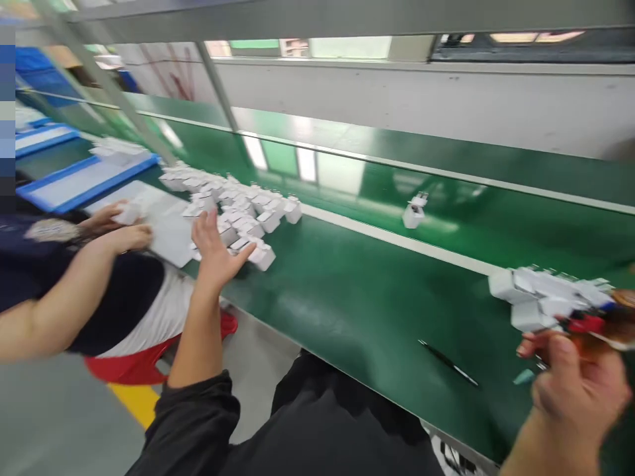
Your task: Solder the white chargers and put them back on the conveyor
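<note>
White blocks crowd beside your spread left hand on a green table.

Your left hand opens wide, thumb well apart from the fingers, at the near edge of a pile of small, boxy white blocks; whether it touches them is unclear. Your right hand is curled, just beside a second cluster of white blocks; blur around something red means you cannot tell what it grips. Thin metal prongs top several blocks. One block stands alone across a pale strip. Smooth and glossy, the green table bears a slim black pen.
</note>
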`<action>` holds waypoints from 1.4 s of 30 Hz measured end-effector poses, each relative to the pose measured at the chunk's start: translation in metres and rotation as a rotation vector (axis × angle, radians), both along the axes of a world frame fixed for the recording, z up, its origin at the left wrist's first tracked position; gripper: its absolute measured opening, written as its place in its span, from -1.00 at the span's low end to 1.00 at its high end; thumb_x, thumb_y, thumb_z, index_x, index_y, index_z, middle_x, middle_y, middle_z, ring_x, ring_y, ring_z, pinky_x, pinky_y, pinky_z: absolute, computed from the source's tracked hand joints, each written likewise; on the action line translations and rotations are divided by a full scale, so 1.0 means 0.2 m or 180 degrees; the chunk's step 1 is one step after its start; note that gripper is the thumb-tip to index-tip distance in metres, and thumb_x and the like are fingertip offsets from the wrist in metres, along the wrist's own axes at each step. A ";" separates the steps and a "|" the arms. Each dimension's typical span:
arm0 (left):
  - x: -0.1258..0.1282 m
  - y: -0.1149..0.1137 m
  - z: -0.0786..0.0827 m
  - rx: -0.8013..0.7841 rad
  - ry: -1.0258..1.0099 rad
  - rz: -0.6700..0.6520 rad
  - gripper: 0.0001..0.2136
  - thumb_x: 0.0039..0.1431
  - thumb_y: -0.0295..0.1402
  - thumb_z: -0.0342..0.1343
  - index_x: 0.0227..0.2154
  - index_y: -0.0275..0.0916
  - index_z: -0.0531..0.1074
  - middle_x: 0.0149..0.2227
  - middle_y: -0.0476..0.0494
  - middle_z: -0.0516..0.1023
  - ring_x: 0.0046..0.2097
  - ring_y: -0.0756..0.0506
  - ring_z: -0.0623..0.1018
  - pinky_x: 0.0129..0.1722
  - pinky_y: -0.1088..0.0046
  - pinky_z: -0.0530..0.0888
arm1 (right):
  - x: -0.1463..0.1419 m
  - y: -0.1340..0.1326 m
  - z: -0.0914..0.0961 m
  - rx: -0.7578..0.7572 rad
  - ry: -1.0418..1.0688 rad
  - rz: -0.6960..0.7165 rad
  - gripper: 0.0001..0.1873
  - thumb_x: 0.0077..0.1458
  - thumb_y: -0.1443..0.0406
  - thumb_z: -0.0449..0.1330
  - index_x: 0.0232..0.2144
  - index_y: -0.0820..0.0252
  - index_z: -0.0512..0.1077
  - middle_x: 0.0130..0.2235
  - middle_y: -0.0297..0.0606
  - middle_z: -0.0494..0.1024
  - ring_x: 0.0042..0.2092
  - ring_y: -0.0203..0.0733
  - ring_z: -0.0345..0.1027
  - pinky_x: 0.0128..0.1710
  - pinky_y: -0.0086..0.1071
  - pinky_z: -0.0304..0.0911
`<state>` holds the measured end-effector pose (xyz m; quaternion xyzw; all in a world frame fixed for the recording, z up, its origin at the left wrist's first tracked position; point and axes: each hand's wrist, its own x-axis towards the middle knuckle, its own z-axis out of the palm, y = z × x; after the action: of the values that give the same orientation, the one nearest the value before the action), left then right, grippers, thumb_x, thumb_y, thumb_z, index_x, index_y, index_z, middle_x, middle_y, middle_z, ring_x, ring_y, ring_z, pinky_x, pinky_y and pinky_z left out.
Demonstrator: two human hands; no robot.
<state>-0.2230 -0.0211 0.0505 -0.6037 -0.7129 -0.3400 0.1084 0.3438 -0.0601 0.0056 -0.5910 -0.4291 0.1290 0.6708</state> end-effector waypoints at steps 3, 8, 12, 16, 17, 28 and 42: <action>0.33 0.26 0.09 0.0083 -0.0314 -0.1035 -0.12 0.09 -0.01 0.22 0.36 -0.17 -0.08 0.35 -0.34 0.06 0.37 -0.36 0.09 0.35 -0.04 0.04 | -0.05 -0.02 0.05 -0.0106 0.0138 0.0347 -0.69 -0.10 0.02 0.37 -0.45 0.05 0.43 -0.50 -0.23 0.46 -0.57 -0.19 0.28 -0.54 -0.17 0.19; 1.06 0.84 -0.05 -0.0763 -0.0956 -0.2417 0.00 -0.07 -0.13 0.36 0.36 -0.23 -0.07 0.35 -0.41 0.07 0.37 -0.40 0.13 0.34 0.00 0.11 | -0.04 -0.04 0.03 -0.0199 -0.0035 0.0494 -0.76 0.09 0.10 0.26 -0.35 0.12 0.41 -0.43 -0.25 0.47 -0.50 -0.24 0.33 -0.51 -0.26 0.25; 1.49 1.22 -0.22 -0.1309 -0.1781 -0.2101 0.15 -0.23 -0.31 0.43 0.38 -0.32 -0.16 0.30 -0.56 0.16 0.31 -0.46 0.22 0.26 -0.05 0.18 | -0.04 -0.04 0.01 -0.0163 -0.0154 0.0700 -0.77 0.17 0.13 0.20 -0.33 0.19 0.39 -0.44 -0.31 0.47 -0.51 -0.32 0.33 -0.50 -0.38 0.28; 1.66 1.43 -0.27 -0.1343 -0.2000 -0.1861 0.11 -0.10 -0.41 0.34 0.38 -0.38 -0.32 0.13 -0.56 0.38 0.15 -0.36 0.42 0.19 -0.03 0.25 | -0.04 -0.03 0.03 -0.0280 -0.0353 0.0757 -0.80 0.22 0.17 0.16 -0.30 0.20 0.39 -0.48 -0.34 0.46 -0.50 -0.33 0.34 -0.47 -0.42 0.28; 1.66 1.45 -0.27 -0.1314 -0.2003 -0.1847 0.09 -0.08 -0.42 0.32 0.38 -0.38 -0.31 0.10 -0.54 0.41 0.12 -0.34 0.44 0.18 -0.03 0.26 | -0.04 -0.04 0.03 -0.0311 -0.0364 0.0745 -0.80 0.22 0.17 0.15 -0.30 0.21 0.39 -0.48 -0.35 0.47 -0.49 -0.34 0.34 -0.46 -0.42 0.27; 1.25 0.53 -0.04 -0.1978 -0.1752 -0.3217 -0.09 -0.17 -0.21 0.42 0.22 -0.10 0.03 0.01 -0.22 0.49 -0.05 -0.22 0.60 0.04 0.11 0.49 | -0.07 -0.09 0.07 -0.0215 -0.0312 0.0332 -0.78 0.13 0.16 0.26 -0.34 0.23 0.47 -0.49 -0.37 0.47 -0.53 -0.38 0.32 -0.54 -0.46 0.19; 1.12 -0.11 -0.30 -0.1155 -0.0888 -0.3773 -0.53 0.20 -0.44 0.10 0.15 -0.09 0.18 0.37 -0.33 0.04 0.20 -0.20 0.42 0.12 0.17 0.45 | -0.26 -0.07 0.20 0.0006 0.0077 0.1042 -0.79 0.14 0.17 0.23 -0.27 0.14 0.31 -0.39 -0.40 0.47 -0.50 -0.38 0.34 -0.51 -0.42 0.31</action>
<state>0.0008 -0.0426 -0.0100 -0.8546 -0.3114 -0.2915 -0.2961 0.2918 -0.0748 0.0455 -0.5110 -0.5117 0.2433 0.6465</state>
